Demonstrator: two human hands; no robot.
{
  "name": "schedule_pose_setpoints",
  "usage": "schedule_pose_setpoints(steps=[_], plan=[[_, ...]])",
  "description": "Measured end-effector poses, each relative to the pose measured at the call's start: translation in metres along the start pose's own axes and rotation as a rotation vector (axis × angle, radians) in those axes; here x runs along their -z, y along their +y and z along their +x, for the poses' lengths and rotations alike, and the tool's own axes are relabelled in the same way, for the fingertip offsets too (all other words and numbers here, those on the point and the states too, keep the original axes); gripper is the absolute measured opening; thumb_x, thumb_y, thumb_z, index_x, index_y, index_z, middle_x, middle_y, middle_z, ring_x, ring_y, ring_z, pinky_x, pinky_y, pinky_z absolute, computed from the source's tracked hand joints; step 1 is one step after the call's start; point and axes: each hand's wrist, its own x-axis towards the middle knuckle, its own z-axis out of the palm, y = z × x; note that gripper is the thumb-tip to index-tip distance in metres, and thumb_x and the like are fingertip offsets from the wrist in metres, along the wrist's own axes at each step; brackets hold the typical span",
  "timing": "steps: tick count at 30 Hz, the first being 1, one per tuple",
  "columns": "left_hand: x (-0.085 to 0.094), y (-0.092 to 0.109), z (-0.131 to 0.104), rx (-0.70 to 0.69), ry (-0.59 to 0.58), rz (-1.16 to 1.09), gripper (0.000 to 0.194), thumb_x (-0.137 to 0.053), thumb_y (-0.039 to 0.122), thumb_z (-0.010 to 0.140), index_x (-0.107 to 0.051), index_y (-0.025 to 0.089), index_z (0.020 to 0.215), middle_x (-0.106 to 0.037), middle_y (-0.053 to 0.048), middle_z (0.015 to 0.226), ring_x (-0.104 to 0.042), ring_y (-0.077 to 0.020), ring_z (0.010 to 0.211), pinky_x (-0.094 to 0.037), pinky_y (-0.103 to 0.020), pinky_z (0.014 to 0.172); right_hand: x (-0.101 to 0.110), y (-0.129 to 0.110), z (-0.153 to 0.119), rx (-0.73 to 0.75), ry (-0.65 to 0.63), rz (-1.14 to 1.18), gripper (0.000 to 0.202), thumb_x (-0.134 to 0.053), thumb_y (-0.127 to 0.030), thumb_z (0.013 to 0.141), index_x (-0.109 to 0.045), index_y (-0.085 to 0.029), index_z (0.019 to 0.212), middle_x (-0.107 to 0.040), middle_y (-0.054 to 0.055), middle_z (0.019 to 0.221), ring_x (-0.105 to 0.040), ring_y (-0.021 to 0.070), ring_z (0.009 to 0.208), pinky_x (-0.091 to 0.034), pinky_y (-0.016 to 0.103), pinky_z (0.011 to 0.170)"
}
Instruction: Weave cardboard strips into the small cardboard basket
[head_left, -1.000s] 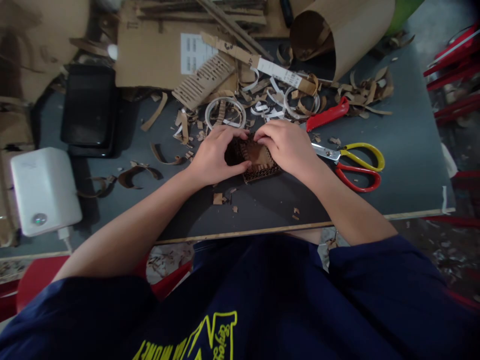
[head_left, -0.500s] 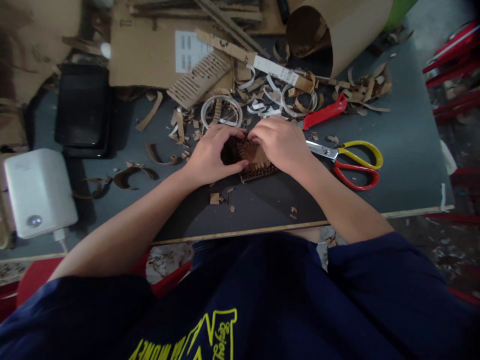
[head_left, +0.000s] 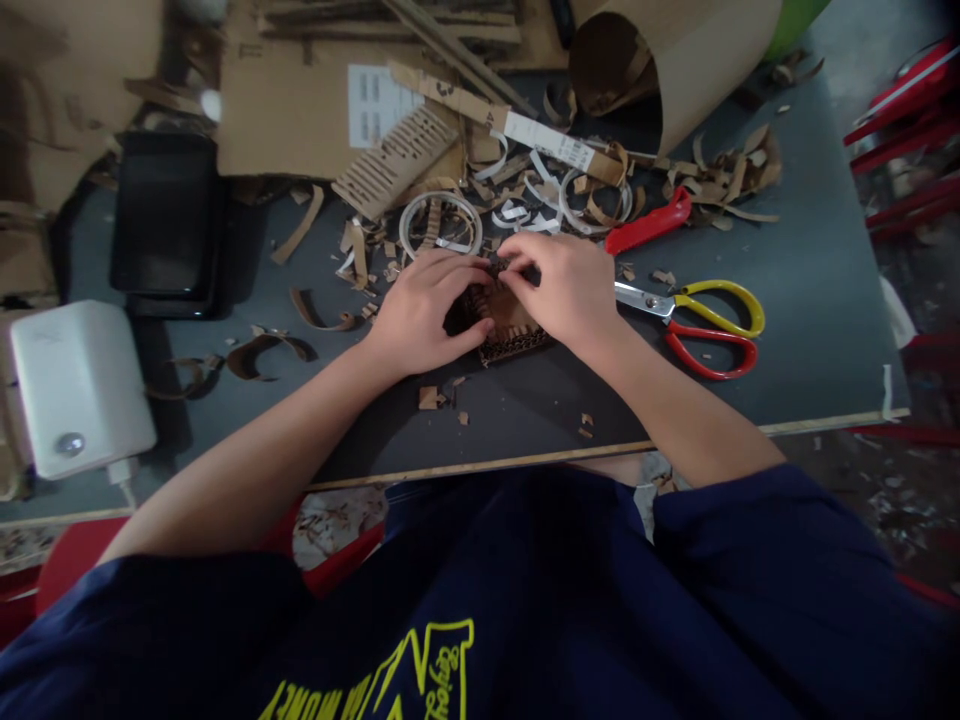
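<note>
Where hands [head_left: 495,300] meet: scissors [head_left: 694,320] beside.

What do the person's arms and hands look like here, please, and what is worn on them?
Both arms are bare from the short navy sleeves down. The left hand and right hand wear no gloves; no rings, watch or bands show. The navy shirt has yellow lettering on the chest.

bare table [head_left: 810,330] right of scissors [head_left: 701,325]; cardboard scraps [head_left: 525,190] crowding beyond
</note>
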Motion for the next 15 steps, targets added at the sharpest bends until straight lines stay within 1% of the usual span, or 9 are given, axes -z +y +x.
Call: schedule_pose_setpoints(steps=[2, 4, 7, 11, 13, 15], plan=[[0.001, 0.002, -0.002, -0.011, 0.0, 0.053, 0.043, -0.06, 0.043, 0.086, -0.064, 0.021, 0.122, -0.064, -0.01, 0.136, -0.053, -0.0349, 0.134, -0.039, -0.056, 0.116, 0.0, 0.002, 0.0, 0.032, 0.024, -0.013, 0.02, -0.055, -0.027, 0.097, -0.072, -0.024, 0.108, -0.074, 0.008, 0.107, -0.063, 0.0293, 0.112, -0.05, 0.041, 0.09], [0.002, 0.004, -0.004, -0.002, -0.007, 0.105, 0.042, -0.059, 0.043, 0.087, -0.064, 0.023, 0.123, -0.062, -0.01, 0.139, -0.05, -0.0363, 0.137, -0.038, -0.057, 0.117, 0.004, 0.008, 0.002, 0.073, 0.017, -0.018, 0.024, -0.05, -0.028, 0.098, -0.073, -0.024, 0.107, -0.071, 0.009, 0.114, -0.059, 0.0299, 0.116, -0.05, 0.042, 0.093], [0.002, 0.005, -0.005, 0.009, -0.015, 0.154, 0.041, -0.057, 0.046, 0.089, -0.063, 0.026, 0.125, -0.059, -0.009, 0.143, -0.047, -0.0366, 0.139, -0.038, -0.058, 0.116, 0.013, 0.019, 0.007, 0.158, -0.049, -0.02, 0.032, -0.044, -0.026, 0.098, -0.075, -0.027, 0.104, -0.067, 0.009, 0.123, -0.057, 0.03, 0.12, -0.047, 0.046, 0.099], [0.001, 0.002, -0.004, -0.004, -0.018, 0.156, 0.043, -0.054, 0.046, 0.091, -0.061, 0.027, 0.129, -0.057, -0.009, 0.144, -0.045, -0.0342, 0.141, -0.037, -0.057, 0.118, 0.018, 0.027, 0.012, 0.278, -0.122, -0.044, 0.038, -0.041, -0.021, 0.096, -0.078, -0.029, 0.098, -0.059, 0.004, 0.137, -0.05, 0.0324, 0.131, -0.039, 0.055, 0.109], [0.0, 0.001, -0.004, -0.008, -0.016, 0.141, 0.043, -0.054, 0.045, 0.091, -0.061, 0.027, 0.13, -0.056, -0.009, 0.144, -0.045, -0.0342, 0.141, -0.036, -0.057, 0.119, 0.017, 0.027, 0.012, 0.298, -0.122, -0.052, 0.04, -0.039, -0.019, 0.095, -0.078, -0.029, 0.099, -0.058, 0.003, 0.141, -0.048, 0.0321, 0.135, -0.037, 0.057, 0.111], [0.0, 0.0, -0.004, -0.009, -0.017, 0.125, 0.043, -0.055, 0.043, 0.091, -0.061, 0.027, 0.131, -0.056, -0.01, 0.145, -0.045, -0.0351, 0.141, -0.036, -0.058, 0.119, 0.014, 0.026, 0.012, 0.287, -0.108, -0.06, 0.042, -0.038, -0.017, 0.096, -0.078, -0.029, 0.098, -0.057, 0.003, 0.143, -0.047, 0.0315, 0.136, -0.037, 0.056, 0.112]])
